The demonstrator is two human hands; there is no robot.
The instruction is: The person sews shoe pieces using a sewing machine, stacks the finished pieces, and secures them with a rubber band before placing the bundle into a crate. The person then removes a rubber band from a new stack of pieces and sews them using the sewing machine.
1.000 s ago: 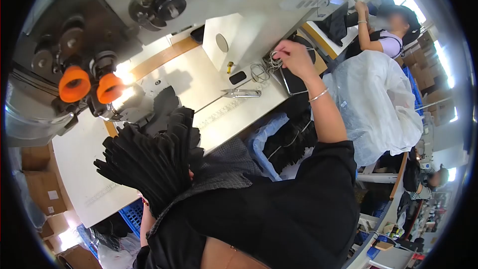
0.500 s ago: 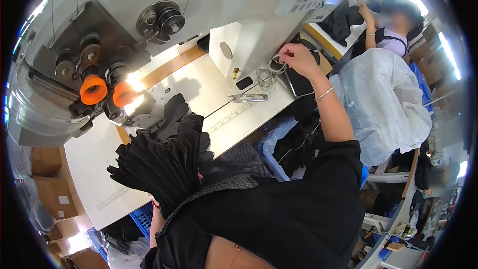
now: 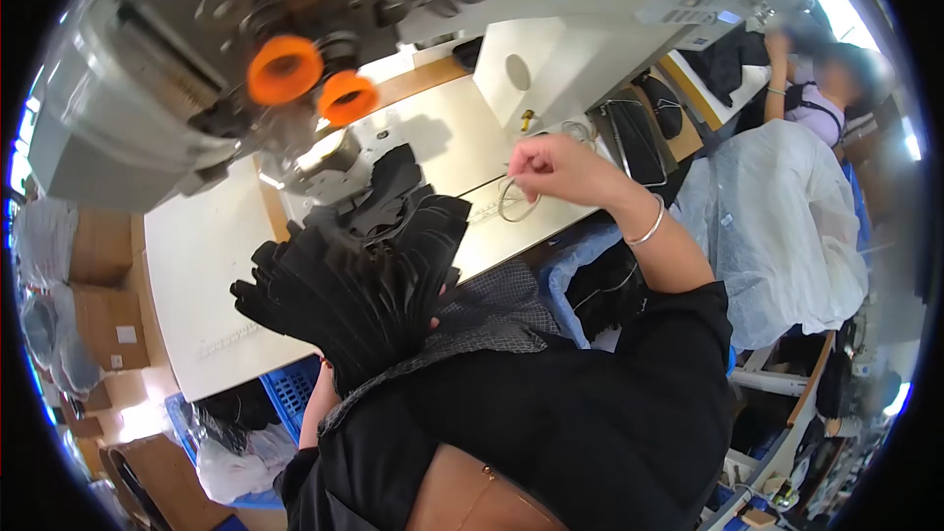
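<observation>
My right hand (image 3: 559, 173) is closed in a pinch above the table's front edge, and a thin pale loop of cord (image 3: 504, 208) hangs from its fingers. Against my body is a thick bundle of black fabric pieces (image 3: 359, 285), stacked and fanned out at the top. My left hand (image 3: 436, 322) is wrapped round the lower part of this bundle; most of it is hidden, with only fingertips and the wrist showing. The bundle's upper end is beside the sewing machine's work area (image 3: 329, 162).
Overhead is the sewing machine with orange cups (image 3: 285, 70). More pale cord (image 3: 578, 131) lies behind my right hand, near a black tray (image 3: 632, 143). A blue-lined bin (image 3: 565, 285) stands below the table. At right, another person (image 3: 821, 103) sits beyond a white plastic-covered pile (image 3: 777, 226).
My right hand has moved left from the cords beside the tray toward the bundle, bringing a loop with it. The view has shifted; my left hand still holds the bundle.
</observation>
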